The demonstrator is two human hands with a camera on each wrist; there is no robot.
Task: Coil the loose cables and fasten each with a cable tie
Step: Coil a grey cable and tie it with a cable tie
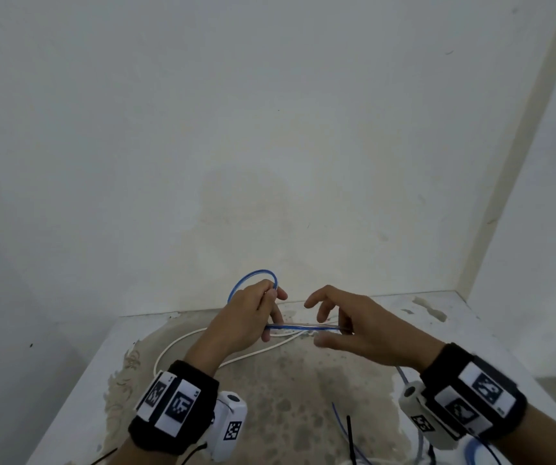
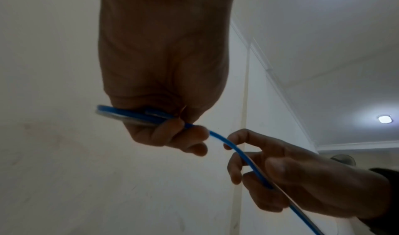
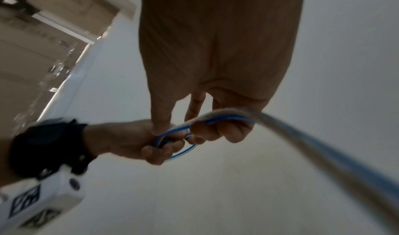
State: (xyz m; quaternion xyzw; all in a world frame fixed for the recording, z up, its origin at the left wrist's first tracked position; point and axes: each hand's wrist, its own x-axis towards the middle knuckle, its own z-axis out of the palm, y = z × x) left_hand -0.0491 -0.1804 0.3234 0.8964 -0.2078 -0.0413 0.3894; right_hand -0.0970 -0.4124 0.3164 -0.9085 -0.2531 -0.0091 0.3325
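Fingers of both hands curled round blue cable [image 1: 303, 326].

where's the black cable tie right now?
Head view, bottom centre: the black cable tie lies on the table, untouched, near the right wrist, beside slack blue cable.

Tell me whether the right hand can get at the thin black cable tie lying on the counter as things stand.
Probably not yet. The right hand is holding the blue cable stretched from the left hand. The black cable tie lies uncovered near the right wrist, so freeing that hand should suffice.
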